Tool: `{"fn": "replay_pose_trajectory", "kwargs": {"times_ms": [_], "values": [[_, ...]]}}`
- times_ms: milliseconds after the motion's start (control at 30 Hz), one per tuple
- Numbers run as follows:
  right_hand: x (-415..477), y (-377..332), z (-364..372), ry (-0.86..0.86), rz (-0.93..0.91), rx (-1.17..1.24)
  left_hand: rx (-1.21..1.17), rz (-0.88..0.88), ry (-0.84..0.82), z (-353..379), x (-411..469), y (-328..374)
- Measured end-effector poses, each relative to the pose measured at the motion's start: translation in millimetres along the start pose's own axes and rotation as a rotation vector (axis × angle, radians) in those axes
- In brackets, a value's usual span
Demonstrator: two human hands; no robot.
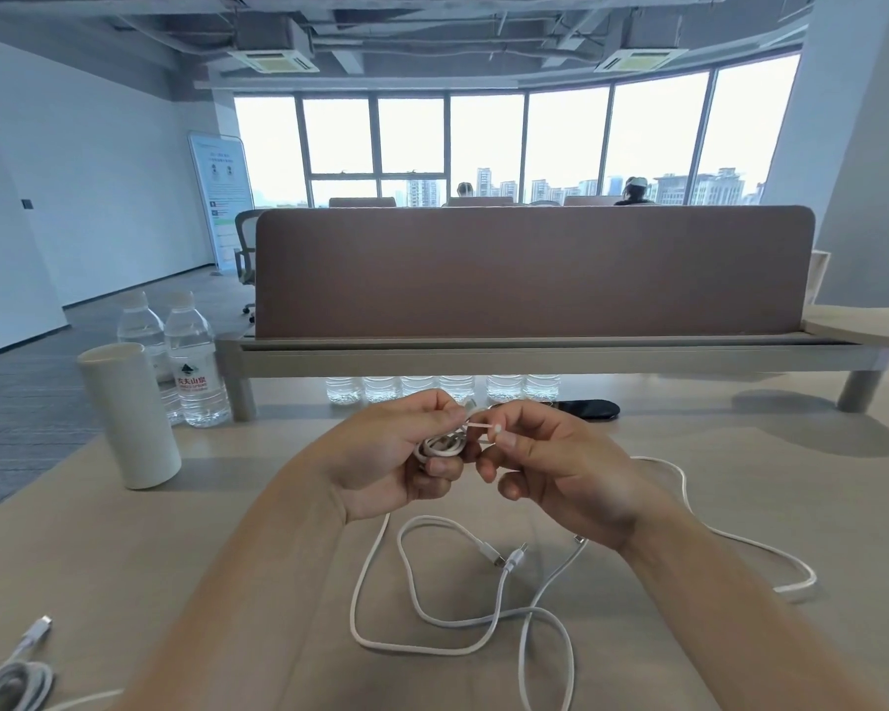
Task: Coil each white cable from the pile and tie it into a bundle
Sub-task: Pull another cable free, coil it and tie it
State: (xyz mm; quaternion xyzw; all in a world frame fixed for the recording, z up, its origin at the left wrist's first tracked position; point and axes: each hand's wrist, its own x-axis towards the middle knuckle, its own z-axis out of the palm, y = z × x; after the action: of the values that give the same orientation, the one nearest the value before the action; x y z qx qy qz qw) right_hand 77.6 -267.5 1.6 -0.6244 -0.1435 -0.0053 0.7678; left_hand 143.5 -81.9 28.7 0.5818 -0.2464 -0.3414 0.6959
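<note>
left hand [381,454]: curled around the coiled cable [440,446]; keep loops tight
right hand [550,469]: pinching the white tie [481,428]; draw it snug

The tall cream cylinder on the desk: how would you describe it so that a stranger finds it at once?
Start from the brown desk divider and go to its left end, where two clear water bottles stand. The cylinder stands just in front of them. Unlike the bottles it is opaque, plain cream and unlabelled.
</note>
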Motion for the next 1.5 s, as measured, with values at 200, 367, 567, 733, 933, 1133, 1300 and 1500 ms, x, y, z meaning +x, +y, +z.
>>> {"fn": "replay_pose_trajectory", "kwargs": {"times_ms": [200,367,567,733,933,1133,1300,1500], "values": [[0,0,0,-0.007,-0.001,0.000,0.010,-0.005,-0.003,-1,0,1],[1,0,-1,-0.011,0.003,-0.001,0.027,-0.005,-0.021,-1,-2,2],[0,-1,0,0.010,0.017,-0.034,0.044,0.004,-0.035,-1,-3,3],[1,0,0,0.009,0.010,-0.043,0.045,0.004,-0.034,0,-3,3],[1,-2,0,0.025,0.009,-0.081,0.063,-0.006,-0.029,1,-3,3],[3,1,4,0.073,0.021,-0.129,0.112,-0.010,0.026,3,2,1],[8,4,7,0.214,0.021,-0.200,0.209,0.005,0.106,10,8,-4],[9,5,12,0.383,-0.027,-0.464,0.218,0.037,0.201,17,12,-8]]}}
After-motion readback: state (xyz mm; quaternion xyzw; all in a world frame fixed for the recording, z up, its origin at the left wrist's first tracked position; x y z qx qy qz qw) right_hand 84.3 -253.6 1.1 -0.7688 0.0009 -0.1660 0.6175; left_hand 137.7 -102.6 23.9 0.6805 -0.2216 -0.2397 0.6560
